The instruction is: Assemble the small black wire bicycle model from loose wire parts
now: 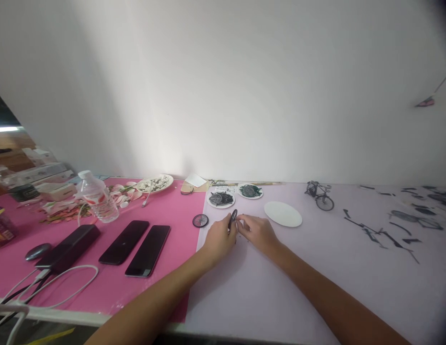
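My left hand (222,238) pinches a small black toy bicycle wheel (233,216) and holds it on edge above the pale table. Against the wheel's right side, the fingertips of my right hand (257,231) are pressed together; whatever lies between them is too small to make out. A second spoked wheel (200,220) lies flat on the pink sheet, left of my left hand. Behind my hands, one white plate (221,197) bears dark wheels and parts, and another plate (250,191) bears dark green and black pieces.
A bare white plate (283,213) lies right of my hands, with an assembled miniature bicycle (319,195) beyond it. Loose black parts (381,232) spread at far right. On the left are two phones (148,250), a power bank (69,247), cables and a plastic bottle (97,197).
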`<control>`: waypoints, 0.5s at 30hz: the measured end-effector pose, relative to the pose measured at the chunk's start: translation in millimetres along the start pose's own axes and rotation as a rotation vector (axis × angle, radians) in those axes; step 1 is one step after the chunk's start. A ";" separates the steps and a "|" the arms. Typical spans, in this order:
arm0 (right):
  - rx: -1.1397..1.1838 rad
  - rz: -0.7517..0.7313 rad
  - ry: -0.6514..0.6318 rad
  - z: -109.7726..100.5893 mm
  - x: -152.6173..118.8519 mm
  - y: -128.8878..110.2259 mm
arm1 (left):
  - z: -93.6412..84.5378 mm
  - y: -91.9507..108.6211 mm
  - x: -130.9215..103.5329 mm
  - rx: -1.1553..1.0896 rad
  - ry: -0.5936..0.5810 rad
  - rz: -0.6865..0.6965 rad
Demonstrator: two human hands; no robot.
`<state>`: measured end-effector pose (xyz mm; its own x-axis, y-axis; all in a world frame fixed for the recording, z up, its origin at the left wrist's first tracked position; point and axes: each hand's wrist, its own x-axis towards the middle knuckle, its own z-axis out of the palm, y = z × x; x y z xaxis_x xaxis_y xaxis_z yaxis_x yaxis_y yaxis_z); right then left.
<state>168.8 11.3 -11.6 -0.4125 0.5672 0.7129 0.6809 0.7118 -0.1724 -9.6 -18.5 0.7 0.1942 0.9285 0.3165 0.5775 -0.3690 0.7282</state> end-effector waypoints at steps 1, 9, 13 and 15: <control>-0.005 0.003 0.000 0.0 0.1 -0.4 | 0.4 -0.4 0.0 -0.006 -0.002 0.003; -0.039 -0.001 0.040 0.8 0.1 -2.9 | 0.8 1.5 -1.2 -0.019 0.023 0.042; -0.049 -0.016 0.075 1.4 -0.4 -2.8 | 0.8 2.6 -2.6 -0.012 0.019 0.054; -0.055 -0.019 0.093 1.7 -0.7 -2.2 | 0.9 2.8 -2.9 0.013 0.016 0.064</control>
<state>166.5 10.1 -12.8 -0.3695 0.5105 0.7764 0.7067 0.6969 -0.1219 -7.8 -22.2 1.3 0.2187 0.9023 0.3714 0.5744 -0.4267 0.6985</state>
